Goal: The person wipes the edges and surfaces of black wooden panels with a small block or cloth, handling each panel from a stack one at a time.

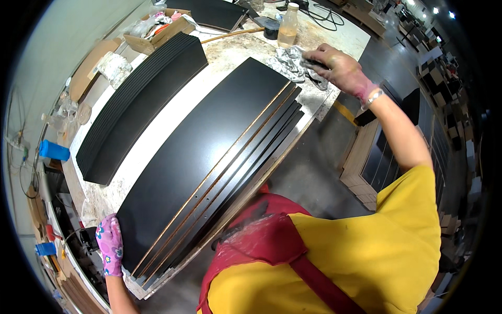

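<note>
A stack of curved black panels (pixel 209 136) lies across the white worktable in front of me, with brown strips along its near edges. My left hand (pixel 110 245), in a pink flowered glove, rests against the stack's lower left end, its fingers stretched along the edge. At the far right my right hand (pixel 342 70), in a stained pinkish glove, is over a crumpled grey-white sheet (pixel 287 63). Its fingers are bent round something dark that I cannot make out. A second row of curved black panels (pixel 141 110) stands on the table beyond the stack.
A bottle of pale liquid (pixel 288 26) and a dark round tub (pixel 271 29) stand at the back. An open cardboard box (pixel 157 34) holds odds and ends. Blue cups (pixel 54 150) are at the left. Stacked boards (pixel 371 162) stand on the floor at right.
</note>
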The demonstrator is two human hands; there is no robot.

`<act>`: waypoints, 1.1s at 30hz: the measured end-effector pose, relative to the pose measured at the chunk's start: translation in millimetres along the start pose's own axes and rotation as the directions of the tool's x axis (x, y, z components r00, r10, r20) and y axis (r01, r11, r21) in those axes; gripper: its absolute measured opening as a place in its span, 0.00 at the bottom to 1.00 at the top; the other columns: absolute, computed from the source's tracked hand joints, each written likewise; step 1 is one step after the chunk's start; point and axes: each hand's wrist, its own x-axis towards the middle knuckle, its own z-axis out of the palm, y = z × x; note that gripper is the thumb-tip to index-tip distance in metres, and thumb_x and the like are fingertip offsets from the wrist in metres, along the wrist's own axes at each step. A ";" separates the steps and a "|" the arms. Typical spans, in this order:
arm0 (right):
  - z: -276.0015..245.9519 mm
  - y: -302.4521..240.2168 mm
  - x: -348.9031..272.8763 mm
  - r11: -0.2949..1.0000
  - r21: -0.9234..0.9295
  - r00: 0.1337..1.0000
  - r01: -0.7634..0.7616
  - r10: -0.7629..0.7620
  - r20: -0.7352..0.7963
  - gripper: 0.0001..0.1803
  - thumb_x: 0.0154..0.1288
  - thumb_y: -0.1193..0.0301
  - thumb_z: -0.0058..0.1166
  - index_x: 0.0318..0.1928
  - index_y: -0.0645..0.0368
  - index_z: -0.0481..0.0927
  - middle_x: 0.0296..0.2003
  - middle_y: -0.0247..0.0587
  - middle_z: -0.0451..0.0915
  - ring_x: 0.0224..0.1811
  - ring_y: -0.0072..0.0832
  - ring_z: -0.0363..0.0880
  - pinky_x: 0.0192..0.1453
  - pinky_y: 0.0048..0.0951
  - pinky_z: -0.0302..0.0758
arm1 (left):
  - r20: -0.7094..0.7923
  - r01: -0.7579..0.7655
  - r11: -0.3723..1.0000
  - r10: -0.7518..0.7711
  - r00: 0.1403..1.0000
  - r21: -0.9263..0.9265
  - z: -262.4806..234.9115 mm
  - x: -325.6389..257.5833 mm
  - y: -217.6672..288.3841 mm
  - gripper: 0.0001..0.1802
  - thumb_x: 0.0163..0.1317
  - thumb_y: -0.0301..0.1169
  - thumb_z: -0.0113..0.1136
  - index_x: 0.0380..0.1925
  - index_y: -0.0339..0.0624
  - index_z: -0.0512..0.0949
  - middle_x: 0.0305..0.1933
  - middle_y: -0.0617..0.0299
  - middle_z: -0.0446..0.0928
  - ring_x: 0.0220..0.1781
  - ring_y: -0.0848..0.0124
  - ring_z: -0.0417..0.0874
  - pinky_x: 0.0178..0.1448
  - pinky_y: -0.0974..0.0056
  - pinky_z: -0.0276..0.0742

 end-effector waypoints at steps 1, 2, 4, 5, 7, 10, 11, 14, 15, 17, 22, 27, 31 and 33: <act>7.5 -4.8 -1.0 0.982 0.186 0.995 0.015 0.004 -0.101 0.20 0.68 0.73 0.57 0.60 0.57 0.79 0.47 0.47 0.78 0.50 0.42 0.79 0.56 0.35 0.77 | -0.007 -0.024 1.000 0.024 1.000 0.003 1.1 -0.7 -0.8 0.17 0.75 0.34 0.49 0.47 0.32 0.82 0.47 0.45 0.84 0.49 0.49 0.84 0.57 0.55 0.77; 14.8 -11.5 -1.8 0.930 0.364 0.980 0.048 0.026 -0.196 0.21 0.68 0.73 0.57 0.61 0.56 0.78 0.48 0.47 0.78 0.51 0.41 0.79 0.57 0.34 0.76 | -0.016 -0.046 0.999 0.046 0.999 0.006 3.0 -0.3 -4.3 0.17 0.75 0.34 0.49 0.47 0.33 0.82 0.47 0.45 0.84 0.49 0.49 0.84 0.57 0.55 0.77; 44.5 -33.1 -5.3 0.921 0.383 0.982 0.069 0.005 -0.189 0.22 0.69 0.73 0.57 0.63 0.53 0.78 0.49 0.44 0.77 0.52 0.40 0.76 0.61 0.34 0.73 | -0.020 -0.042 0.992 0.044 0.999 0.116 3.9 -10.6 -24.8 0.16 0.74 0.34 0.50 0.48 0.35 0.82 0.47 0.45 0.83 0.50 0.49 0.83 0.58 0.53 0.76; 60.4 -37.2 -10.3 0.965 0.219 0.972 0.143 -0.095 -0.215 0.22 0.69 0.72 0.57 0.63 0.52 0.78 0.50 0.44 0.77 0.53 0.40 0.76 0.62 0.34 0.72 | -0.033 -0.021 0.991 0.025 0.999 0.132 9.9 -15.1 -31.9 0.15 0.74 0.35 0.51 0.49 0.37 0.82 0.47 0.46 0.83 0.51 0.49 0.82 0.59 0.52 0.76; 63.9 -82.7 -20.2 0.965 0.237 0.971 0.112 -0.056 -0.231 0.24 0.66 0.73 0.59 0.63 0.53 0.78 0.51 0.45 0.77 0.54 0.41 0.76 0.60 0.38 0.72 | -0.023 -0.015 0.974 0.020 1.000 0.225 8.8 -13.6 -18.5 0.15 0.73 0.36 0.52 0.45 0.38 0.83 0.46 0.46 0.83 0.49 0.48 0.82 0.55 0.50 0.76; 70.0 -146.5 -38.2 0.960 0.103 0.953 0.259 -0.236 -0.193 0.30 0.57 0.77 0.62 0.63 0.52 0.78 0.48 0.45 0.79 0.53 0.45 0.76 0.62 0.41 0.69 | -0.021 -0.065 0.991 0.068 0.997 0.119 -2.5 1.3 10.8 0.16 0.73 0.39 0.53 0.44 0.39 0.82 0.45 0.48 0.83 0.48 0.48 0.83 0.54 0.52 0.78; 79.5 -161.8 -42.2 0.937 0.063 0.921 0.345 -0.324 -0.216 0.30 0.56 0.78 0.63 0.61 0.50 0.80 0.47 0.42 0.79 0.52 0.42 0.77 0.61 0.41 0.68 | -0.025 -0.074 0.988 0.078 0.997 0.136 -1.5 0.2 4.9 0.16 0.73 0.40 0.53 0.44 0.40 0.83 0.46 0.50 0.84 0.49 0.50 0.84 0.54 0.53 0.79; 89.6 -225.5 -36.9 0.829 0.107 0.834 0.549 -0.535 -0.135 0.30 0.53 0.77 0.65 0.60 0.48 0.80 0.45 0.37 0.78 0.50 0.38 0.78 0.58 0.41 0.69 | -0.041 -0.141 0.985 0.146 0.988 0.098 -4.2 -2.3 8.1 0.16 0.73 0.42 0.52 0.45 0.42 0.83 0.46 0.51 0.84 0.46 0.51 0.85 0.52 0.52 0.81; 94.4 -249.5 -34.2 0.775 0.081 0.776 0.627 -0.612 -0.150 0.29 0.52 0.77 0.66 0.58 0.51 0.80 0.45 0.36 0.78 0.50 0.37 0.78 0.56 0.41 0.70 | 0.004 -0.120 0.991 0.120 0.993 0.067 -8.8 -2.8 10.4 0.18 0.74 0.42 0.51 0.45 0.42 0.83 0.47 0.51 0.84 0.47 0.51 0.84 0.52 0.53 0.80; 102.9 -296.3 -31.2 0.672 0.120 0.683 0.731 -0.720 -0.125 0.31 0.57 0.73 0.62 0.63 0.43 0.76 0.43 0.33 0.77 0.47 0.34 0.78 0.56 0.43 0.70 | 0.044 -0.137 0.988 0.140 0.989 -0.067 -10.9 -4.2 5.2 0.19 0.74 0.43 0.51 0.50 0.40 0.81 0.50 0.51 0.83 0.51 0.50 0.83 0.56 0.54 0.78; 129.1 -436.6 -23.8 0.331 0.057 0.333 0.942 -0.905 -0.264 0.18 0.56 0.68 0.54 0.48 0.59 0.77 0.31 0.33 0.72 0.36 0.27 0.75 0.39 0.30 0.71 | 0.044 -0.115 0.958 0.131 0.990 -0.263 -12.9 -2.2 6.3 0.21 0.75 0.46 0.52 0.52 0.41 0.81 0.49 0.52 0.84 0.51 0.53 0.85 0.56 0.58 0.78; 149.5 -550.1 -29.3 0.196 0.040 0.200 0.980 -0.958 -0.204 0.15 0.57 0.71 0.55 0.46 0.57 0.78 0.34 0.36 0.75 0.36 0.32 0.76 0.39 0.33 0.72 | 0.194 0.002 0.890 0.098 0.976 -0.457 -21.0 10.0 -3.1 0.22 0.74 0.47 0.55 0.55 0.42 0.79 0.50 0.55 0.82 0.50 0.64 0.82 0.57 0.62 0.75; 111.2 -523.8 4.0 0.278 0.207 0.318 0.938 -0.926 -0.201 0.17 0.60 0.72 0.56 0.52 0.54 0.78 0.36 0.39 0.78 0.40 0.39 0.79 0.44 0.41 0.75 | 0.175 0.065 0.719 0.080 0.981 -0.692 -26.5 13.2 -37.4 0.32 0.74 0.50 0.53 0.69 0.40 0.67 0.66 0.56 0.74 0.65 0.69 0.74 0.70 0.64 0.66; 91.6 -487.2 48.4 0.273 0.344 0.400 0.898 -0.832 -0.385 0.27 0.58 0.79 0.59 0.61 0.55 0.78 0.46 0.41 0.81 0.50 0.37 0.81 0.56 0.34 0.77 | -0.080 -0.060 0.862 0.022 0.997 -0.503 -34.4 -15.7 -48.0 0.30 0.73 0.53 0.52 0.65 0.44 0.71 0.58 0.50 0.79 0.62 0.56 0.78 0.67 0.59 0.71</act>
